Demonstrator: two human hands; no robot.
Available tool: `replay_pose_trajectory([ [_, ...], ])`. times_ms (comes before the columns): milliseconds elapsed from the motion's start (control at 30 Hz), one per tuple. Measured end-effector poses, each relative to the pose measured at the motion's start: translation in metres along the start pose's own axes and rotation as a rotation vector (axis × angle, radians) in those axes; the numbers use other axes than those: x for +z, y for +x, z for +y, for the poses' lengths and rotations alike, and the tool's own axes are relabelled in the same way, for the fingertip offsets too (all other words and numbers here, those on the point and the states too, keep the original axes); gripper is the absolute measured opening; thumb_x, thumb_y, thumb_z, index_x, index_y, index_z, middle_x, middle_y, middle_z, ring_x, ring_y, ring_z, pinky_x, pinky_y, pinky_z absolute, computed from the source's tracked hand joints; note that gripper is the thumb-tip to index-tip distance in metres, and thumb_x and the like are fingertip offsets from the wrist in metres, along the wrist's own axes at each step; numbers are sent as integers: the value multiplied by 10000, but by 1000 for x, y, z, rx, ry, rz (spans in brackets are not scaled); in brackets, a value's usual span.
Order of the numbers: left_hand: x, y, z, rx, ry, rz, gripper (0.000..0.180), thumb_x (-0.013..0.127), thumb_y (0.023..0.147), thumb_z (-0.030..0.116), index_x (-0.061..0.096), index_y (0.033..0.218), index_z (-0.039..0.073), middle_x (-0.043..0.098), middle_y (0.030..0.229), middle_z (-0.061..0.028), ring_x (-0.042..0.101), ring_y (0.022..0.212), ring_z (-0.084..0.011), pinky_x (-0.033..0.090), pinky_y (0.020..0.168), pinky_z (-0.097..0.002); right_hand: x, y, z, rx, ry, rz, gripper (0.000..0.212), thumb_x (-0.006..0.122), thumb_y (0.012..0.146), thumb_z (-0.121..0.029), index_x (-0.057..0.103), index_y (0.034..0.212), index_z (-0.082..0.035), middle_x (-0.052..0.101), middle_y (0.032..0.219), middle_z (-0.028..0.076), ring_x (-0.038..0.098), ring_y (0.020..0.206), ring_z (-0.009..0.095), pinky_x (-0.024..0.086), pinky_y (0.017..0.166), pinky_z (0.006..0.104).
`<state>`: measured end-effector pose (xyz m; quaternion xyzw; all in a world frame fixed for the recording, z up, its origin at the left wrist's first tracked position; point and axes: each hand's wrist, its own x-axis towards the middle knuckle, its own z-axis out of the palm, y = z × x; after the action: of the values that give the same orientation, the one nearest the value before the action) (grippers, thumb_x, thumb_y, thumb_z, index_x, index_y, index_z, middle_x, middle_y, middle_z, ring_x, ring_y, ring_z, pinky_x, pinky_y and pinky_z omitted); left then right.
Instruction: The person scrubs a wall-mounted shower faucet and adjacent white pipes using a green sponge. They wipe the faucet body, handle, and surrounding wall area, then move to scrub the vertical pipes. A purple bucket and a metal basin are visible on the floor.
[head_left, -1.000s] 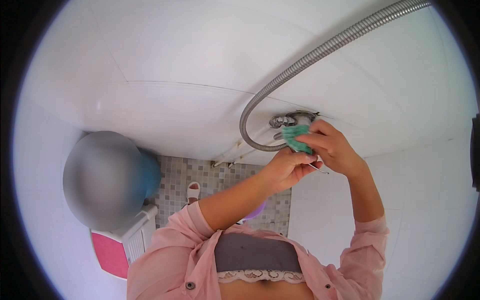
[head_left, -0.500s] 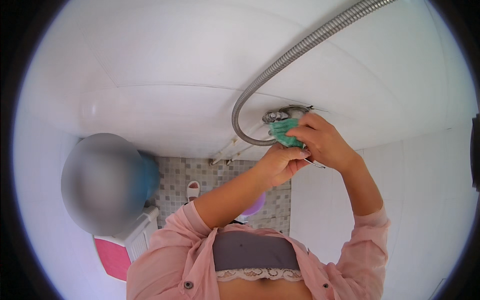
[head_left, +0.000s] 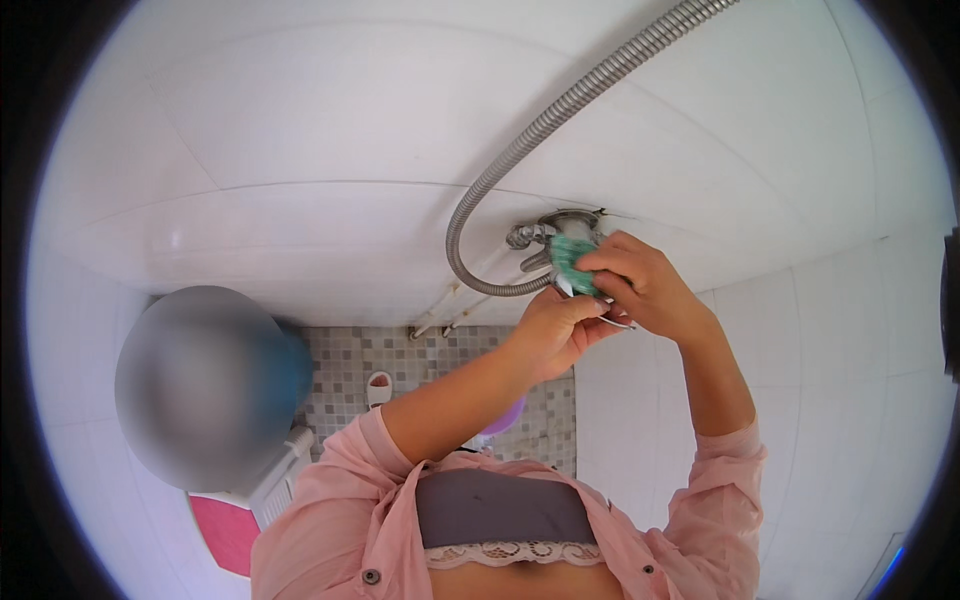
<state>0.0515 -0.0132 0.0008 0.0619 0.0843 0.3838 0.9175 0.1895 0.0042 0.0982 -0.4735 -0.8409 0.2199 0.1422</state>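
Observation:
A green scrubbing cloth (head_left: 572, 258), slightly blurred, is pinched in the fingers of my right hand (head_left: 648, 285). It lies against the front of a chrome shower faucet (head_left: 573, 222) on the white wall. Just below the cloth, my left hand (head_left: 552, 332) is closed on the faucet's near end, thumb on top. A thin curved metal edge (head_left: 618, 323) shows beside the left fingertips and looks like the faucet's lever. My hands cover most of that end.
From the faucet a ribbed metal shower hose (head_left: 500, 165) loops left, then up to the right. Pale pipes (head_left: 430, 318) run down the wall. At left stand a blurred grey rounded shape (head_left: 195, 385) and a blue container (head_left: 292, 365). Below are mosaic floor tiles (head_left: 340, 350) and a purple object (head_left: 505, 418).
The cloth has shifted on the faucet, baring more of its metal body and left side. My left hand keeps its hold. The whole view has shifted slightly.

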Motion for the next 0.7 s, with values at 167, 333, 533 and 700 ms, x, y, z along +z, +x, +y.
replay_pose_trajectory([
  [167,9,-1,-2,-53,38,1,237,551,864,-33,551,1101,-23,627,1026,-133,654,953,-259,568,884,-365,7,16,5,-157,-305,-90,148,596,846,28,662,947,-57,548,871,51,556,741,198,478,635,326],
  [333,-13,2,-1,-38,40,-94,211,581,903,8,577,1111,-30,649,1048,-137,665,971,-267,572,867,-369,-8,-4,5,92,62,-14,87,602,854,-30,663,892,-78,596,893,73,585,820,202,489,661,308],
  [533,-5,4,-3,-36,55,23,210,563,899,-6,566,1103,-57,640,1068,-158,662,984,-281,574,868,-368,-1,33,-20,24,-257,-154,119,598,868,-16,683,943,-54,560,883,63,576,740,207,482,628,359],
  [700,-4,4,-3,-29,20,-40,269,572,857,-32,519,1121,-20,592,1035,-108,643,948,-253,557,863,-364,4,1,-5,97,83,95,77,623,821,-49,659,889,-47,541,851,78,576,720,239,497,607,346],
])
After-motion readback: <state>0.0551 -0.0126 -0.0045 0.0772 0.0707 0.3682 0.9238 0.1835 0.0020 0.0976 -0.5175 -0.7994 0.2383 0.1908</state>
